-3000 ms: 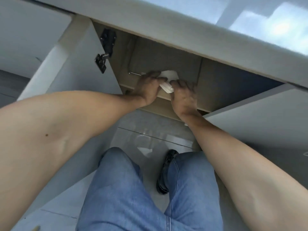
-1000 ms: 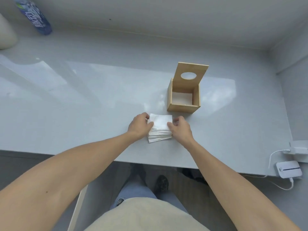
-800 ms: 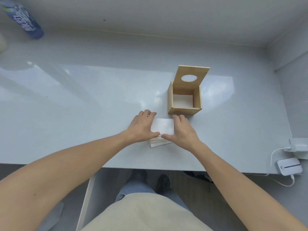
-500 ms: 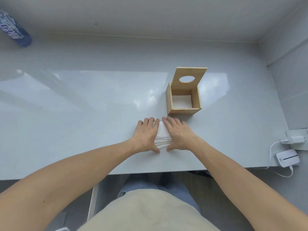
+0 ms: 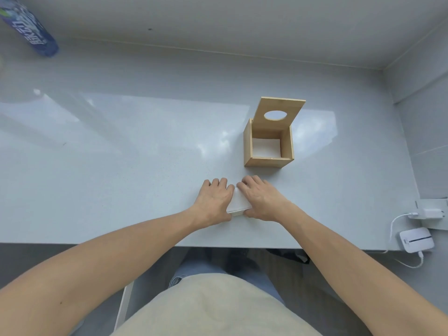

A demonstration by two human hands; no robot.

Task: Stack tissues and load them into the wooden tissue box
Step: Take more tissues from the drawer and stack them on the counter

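Observation:
A stack of white tissues [image 5: 238,202] lies on the pale table [image 5: 121,166] close to its front edge. My left hand [image 5: 214,202] covers the stack's left side and my right hand [image 5: 260,201] covers its right side; only a narrow strip shows between them. Both hands press down, thumbs at the near edge, fingers curled over the far edge. Just behind and right stands the wooden tissue box [image 5: 248,146], its lid [image 5: 288,107] with an oval hole tilted up and back. White tissue [image 5: 266,147] lies at the box's bottom.
A blue bottle [image 5: 36,32] lies at the far left corner. At the right edge sit a white device [image 5: 415,242] and a white charger [image 5: 434,213] with a cable [image 5: 394,219]. A wall runs along the back and right of the table.
Three seconds ago my hands held tissues at a cabinet under the table. Since a second ago they slid from the stack's sides onto its top and pressed it flatter.

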